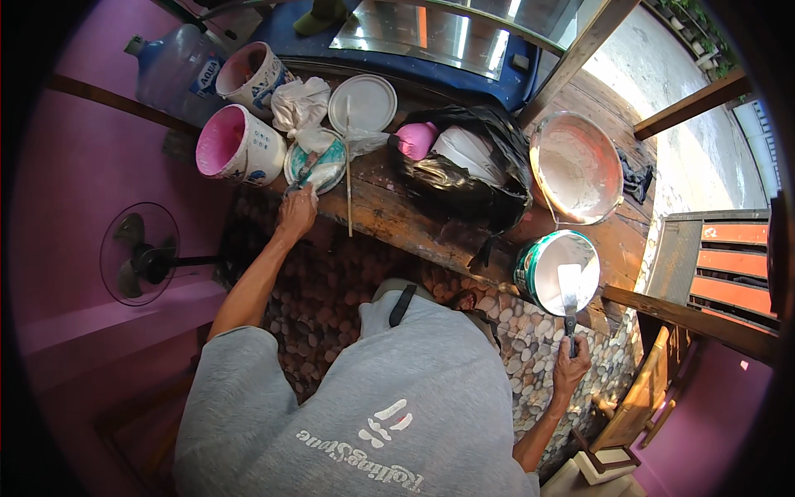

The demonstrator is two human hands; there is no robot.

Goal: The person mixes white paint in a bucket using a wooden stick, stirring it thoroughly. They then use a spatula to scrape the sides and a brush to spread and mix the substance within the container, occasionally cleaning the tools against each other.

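At the right, my right hand (570, 364) is closed round the dark handle of a putty knife (570, 286). Its pale, broad blade reaches into a white bucket with a green outside (542, 269), over the whitish inside. My left hand (298, 211) is closed at the edge of a round teal lid (330, 170) smeared with white. In its fingers is the dark handle of what looks like a second scraper (308, 168), its stained blade lying over the lid. A thin pale stick (349, 190) stands out past the bench edge beside the lid.
On the wooden bench (397, 219) are pink-stained white pails (257, 157), a white plastic bag (300, 106), a white lid (363, 103), a black bag (497, 186) with bundles, and a large bucket (575, 170). A fan (149, 257) stands left; wooden posts (580, 58) frame the bench.
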